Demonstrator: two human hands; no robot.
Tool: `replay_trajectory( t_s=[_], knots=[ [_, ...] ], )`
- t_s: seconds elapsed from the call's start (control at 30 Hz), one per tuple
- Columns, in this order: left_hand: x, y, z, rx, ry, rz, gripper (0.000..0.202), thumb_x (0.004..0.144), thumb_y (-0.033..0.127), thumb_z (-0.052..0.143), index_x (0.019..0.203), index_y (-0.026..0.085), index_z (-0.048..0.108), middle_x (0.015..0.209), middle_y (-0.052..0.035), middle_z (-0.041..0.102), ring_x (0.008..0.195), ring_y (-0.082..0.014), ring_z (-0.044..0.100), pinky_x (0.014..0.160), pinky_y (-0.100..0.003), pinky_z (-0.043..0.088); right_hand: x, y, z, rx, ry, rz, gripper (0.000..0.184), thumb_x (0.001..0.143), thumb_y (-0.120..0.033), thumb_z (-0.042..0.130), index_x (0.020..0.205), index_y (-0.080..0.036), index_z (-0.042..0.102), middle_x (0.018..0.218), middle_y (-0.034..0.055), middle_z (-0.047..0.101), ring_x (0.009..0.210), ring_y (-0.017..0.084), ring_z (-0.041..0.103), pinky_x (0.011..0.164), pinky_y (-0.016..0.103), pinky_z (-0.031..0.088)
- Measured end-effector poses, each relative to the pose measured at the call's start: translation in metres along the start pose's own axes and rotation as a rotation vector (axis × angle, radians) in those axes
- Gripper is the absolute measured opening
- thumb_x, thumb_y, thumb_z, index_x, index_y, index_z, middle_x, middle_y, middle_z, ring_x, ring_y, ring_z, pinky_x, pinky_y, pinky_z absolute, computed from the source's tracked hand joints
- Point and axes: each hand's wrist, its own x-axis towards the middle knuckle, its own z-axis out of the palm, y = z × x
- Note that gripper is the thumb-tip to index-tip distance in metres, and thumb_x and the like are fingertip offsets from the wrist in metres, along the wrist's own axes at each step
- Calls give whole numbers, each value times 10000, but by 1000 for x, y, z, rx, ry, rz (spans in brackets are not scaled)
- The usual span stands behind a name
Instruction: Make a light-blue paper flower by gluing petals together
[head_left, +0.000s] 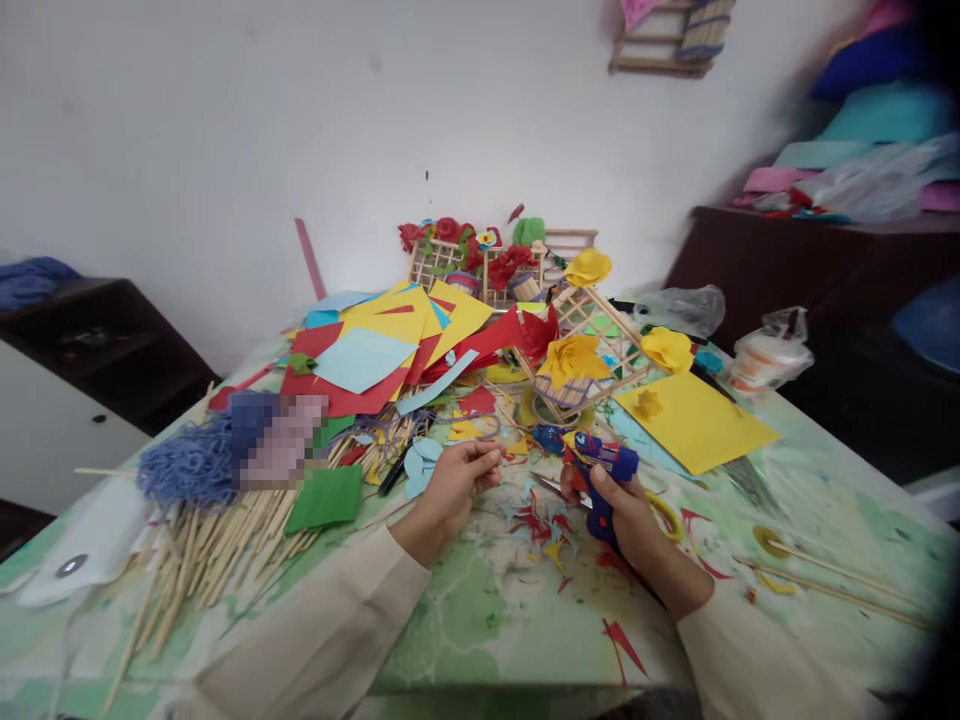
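Observation:
My right hand (pixel 630 525) is wrapped round the handle of a blue hot glue gun (pixel 616 458), whose nozzle points left. Just left of it, my left hand (pixel 454 487) has thumb and fingertips pinched together; anything between them is too small to make out. Light blue paper petals (pixel 422 462) lie beside the left hand. Under the glue gun rest scissors with yellow handles (pixel 667 515), partly covered by my right hand. Small red, yellow and blue paper scraps (pixel 544 525) are scattered between both hands.
Thin wooden sticks (pixel 217 560) and blue yarn (pixel 187 470) lie at left. Coloured paper sheets (pixel 367 360) are piled behind. A stick lattice with yellow paper flowers (pixel 574 360) stands beyond the glue gun. A yellow sheet (pixel 701 420) and a bagged tub (pixel 769 355) are at right.

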Motion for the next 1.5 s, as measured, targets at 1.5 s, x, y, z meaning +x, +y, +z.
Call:
replay_trajectory(
  t_s=[1.5],
  knots=[
    [-5,-9,0,43,-38,83,306,564,274,816,745,113,629,611,27,573,504,-55,536,488,-173,446,-6,20,12,-589,102,-370,345,864,-514,480,719,-229,608,624,8,588,574,168,528,547,296,475]
  ],
)
